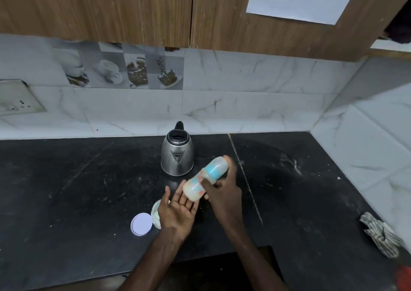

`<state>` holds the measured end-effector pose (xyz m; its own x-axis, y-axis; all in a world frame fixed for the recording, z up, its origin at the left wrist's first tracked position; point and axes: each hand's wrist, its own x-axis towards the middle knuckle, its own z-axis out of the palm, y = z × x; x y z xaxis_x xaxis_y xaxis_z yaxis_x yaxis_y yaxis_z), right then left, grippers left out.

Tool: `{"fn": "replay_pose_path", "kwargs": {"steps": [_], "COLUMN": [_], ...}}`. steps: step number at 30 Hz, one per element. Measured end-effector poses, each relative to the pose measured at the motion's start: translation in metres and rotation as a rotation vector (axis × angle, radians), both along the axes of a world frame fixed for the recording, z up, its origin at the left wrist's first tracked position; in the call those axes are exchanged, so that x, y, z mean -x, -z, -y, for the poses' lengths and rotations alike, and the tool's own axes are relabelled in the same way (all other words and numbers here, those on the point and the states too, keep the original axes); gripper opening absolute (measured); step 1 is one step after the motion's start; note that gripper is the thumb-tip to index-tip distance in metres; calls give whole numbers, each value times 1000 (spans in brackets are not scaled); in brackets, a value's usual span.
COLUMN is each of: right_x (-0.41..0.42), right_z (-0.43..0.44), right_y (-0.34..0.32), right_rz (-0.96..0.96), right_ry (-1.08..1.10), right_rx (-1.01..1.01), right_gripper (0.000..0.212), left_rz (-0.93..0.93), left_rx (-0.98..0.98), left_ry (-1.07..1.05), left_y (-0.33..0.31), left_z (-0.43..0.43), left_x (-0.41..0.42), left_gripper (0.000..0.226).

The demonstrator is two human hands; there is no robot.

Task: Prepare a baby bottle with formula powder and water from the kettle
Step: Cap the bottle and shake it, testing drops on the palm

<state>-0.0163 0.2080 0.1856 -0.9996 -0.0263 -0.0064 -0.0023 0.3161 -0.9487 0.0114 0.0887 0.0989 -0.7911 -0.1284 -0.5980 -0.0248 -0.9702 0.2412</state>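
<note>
While the head view looks down on the dark desk (66,190), the baby bottle (195,187) is in the air above it, in front of the kettle (177,157) and a little to the right of it. The bottle is tilted: its base with the milky white content points down and to the left, and its end with the blue collar points up and to the right. It is somewhat blurred.

The right hand (224,193) grips the bottle near the blue collar, with the fingers curled round it from the right side. The left hand (178,210) is spread, palm up, with straight fingers, and it holds nothing. The base of the bottle is just at the tips of these fingers; I cannot tell if it touches them.

Under the left hand, on the desk, stands a small white jar (155,215), partly hidden by the wrist. Its round lid (141,224) lies flat just beside it, on the left. The steel kettle stands upright near the tiled wall, with the spout toward the camera.

Well apart, at the right edge of the desk, lies a crumpled striped cloth (380,235).
</note>
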Motion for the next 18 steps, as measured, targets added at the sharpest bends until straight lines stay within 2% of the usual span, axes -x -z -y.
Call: {"fn": "replay_pose_path", "kwargs": {"steps": [2, 6, 13, 18], "right_x": [-2, -15, -17, -6], "right_z": [0, 5, 1, -5], "right_y": [1, 19, 25, 6], "right_rz": [-11, 78, 63, -18], "right_ry": [66, -241, -300, -228], "right_rx": [12, -83, -120, -45], "right_gripper": [86, 91, 97, 93], "left_rz": [8, -35, -74, -58], "left_rx": [0, -65, -92, -69], "left_ry": [3, 27, 31, 7], "left_y": [2, 10, 10, -1], "left_z": [1, 4, 0, -1], "left_x": [1, 2, -3, 3], "left_gripper": [62, 64, 63, 62]}}
